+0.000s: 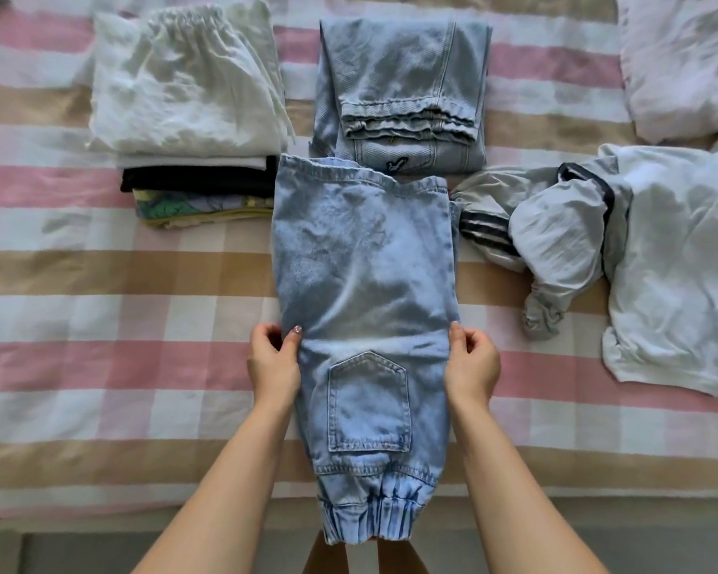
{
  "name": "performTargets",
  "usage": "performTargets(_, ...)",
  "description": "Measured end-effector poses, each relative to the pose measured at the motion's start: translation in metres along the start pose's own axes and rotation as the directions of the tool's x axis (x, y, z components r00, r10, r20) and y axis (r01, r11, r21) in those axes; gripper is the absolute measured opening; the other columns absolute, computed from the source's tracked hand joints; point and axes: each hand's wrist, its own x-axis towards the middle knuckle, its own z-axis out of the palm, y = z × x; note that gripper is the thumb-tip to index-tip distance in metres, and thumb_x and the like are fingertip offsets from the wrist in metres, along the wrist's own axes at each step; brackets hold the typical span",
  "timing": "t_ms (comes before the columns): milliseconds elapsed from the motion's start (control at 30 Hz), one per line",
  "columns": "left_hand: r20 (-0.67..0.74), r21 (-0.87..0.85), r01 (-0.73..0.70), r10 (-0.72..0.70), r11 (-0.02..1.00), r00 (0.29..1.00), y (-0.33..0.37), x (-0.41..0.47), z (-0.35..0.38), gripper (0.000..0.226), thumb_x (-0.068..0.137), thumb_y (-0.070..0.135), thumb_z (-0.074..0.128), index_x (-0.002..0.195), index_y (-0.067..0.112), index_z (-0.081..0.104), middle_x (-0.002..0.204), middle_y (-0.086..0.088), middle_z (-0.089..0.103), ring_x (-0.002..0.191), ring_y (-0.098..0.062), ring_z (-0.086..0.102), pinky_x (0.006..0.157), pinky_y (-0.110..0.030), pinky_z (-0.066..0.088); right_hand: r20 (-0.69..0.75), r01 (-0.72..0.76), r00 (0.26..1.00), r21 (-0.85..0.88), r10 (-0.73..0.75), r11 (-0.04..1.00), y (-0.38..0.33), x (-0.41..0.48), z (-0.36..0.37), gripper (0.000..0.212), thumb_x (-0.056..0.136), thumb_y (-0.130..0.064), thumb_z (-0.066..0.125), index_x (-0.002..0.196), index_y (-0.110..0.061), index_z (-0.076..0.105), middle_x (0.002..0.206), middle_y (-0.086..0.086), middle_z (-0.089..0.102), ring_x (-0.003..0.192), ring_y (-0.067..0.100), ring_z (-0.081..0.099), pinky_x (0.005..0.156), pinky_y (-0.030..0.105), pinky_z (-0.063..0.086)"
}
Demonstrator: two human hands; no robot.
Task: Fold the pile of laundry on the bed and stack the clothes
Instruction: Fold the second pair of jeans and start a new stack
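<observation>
Light-blue denim jogger trousers [365, 292] flat on checked bed [100, 325], long axis running straight away between grips. Left grip [272, 364], right grip [471, 364] pinch opposite side edges mid-length, equally near; fingers underneath probably, hidden.

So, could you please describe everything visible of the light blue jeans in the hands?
The light blue jeans look like faded denim, folded lengthwise into a long strip on the checked bed. A patch pocket faces up; the gathered elastic end hangs over the near edge, the hemmed end reaches the folded jeans. The left hand and right hand grip its side edges.
</observation>
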Motion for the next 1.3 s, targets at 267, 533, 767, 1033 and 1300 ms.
performTargets(267,0.081,-0.032,-0.035,0.037,0.999,0.996,0.017,0.023,0.0,0.034,0.08,0.005,0.067,0.112,0.008,0.055,0.103,-0.003,0.061,0.094,-0.018,0.056,0.084,-0.03,0.045,0.083,0.045,0.996,-0.037,-0.042,0.998,-0.018,0.029,-0.003,0.02,0.089,-0.029,0.059,0.091,-0.011,0.066,0.089,0.006,0.068,0.08,0.017,0.057,0.067,0.025,0.038)
performTargets(533,0.105,-0.253,-0.115,0.146,0.961,0.984,0.077,0.087,0.008,0.024,0.092,0.013,0.056,0.112,0.001,0.057,0.102,-0.007,0.062,0.088,-0.013,0.058,0.076,-0.018,0.05,0.135,0.194,0.971,0.032,-0.197,0.98,-0.091,0.088,0.026,0.025,0.085,-0.025,0.065,0.1,-0.005,0.069,0.096,0.012,0.07,0.089,0.024,0.063,0.077,0.032,0.046)
performTargets(767,0.209,-0.213,-0.14,0.185,0.967,0.96,0.095,0.111,0.015,0.011,0.083,0.009,0.066,0.083,0.019,0.061,0.082,0.002,0.066,0.072,-0.012,0.062,0.066,-0.026,0.051,-0.033,0.128,0.992,0.055,-0.126,0.99,-0.089,0.095,0.034,0.016,0.087,-0.016,0.062,0.086,-0.001,0.065,0.085,0.017,0.067,0.076,0.03,0.057,0.061,0.028,0.031)
performTargets(1033,0.247,-0.25,-0.041,0.105,0.967,0.963,0.097,0.114,0.016,0.014,0.087,0.025,0.063,0.078,0.015,0.061,0.083,-0.008,0.065,0.083,-0.025,0.06,0.08,-0.041,0.049,-0.112,0.053,0.993,0.086,-0.043,0.995,-0.086,0.094,0.039,0.025,0.084,-0.015,0.066,0.105,-0.002,0.062,0.107,0.015,0.064,0.094,0.024,0.058,0.077,0.024,0.038)
performTargets(1300,0.535,-0.298,0.4,-0.195,0.867,0.822,0.118,0.114,0.008,0.027,0.091,0.002,0.047,0.076,0.009,0.069,0.057,-0.003,0.069,0.046,-0.013,0.064,0.041,-0.02,0.05,-0.006,0.0,1.0,0.203,0.002,0.979,-0.089,0.094,0.043,0.017,0.084,-0.019,0.066,0.095,-0.007,0.067,0.096,0.012,0.069,0.086,0.024,0.063,0.079,0.034,0.05)
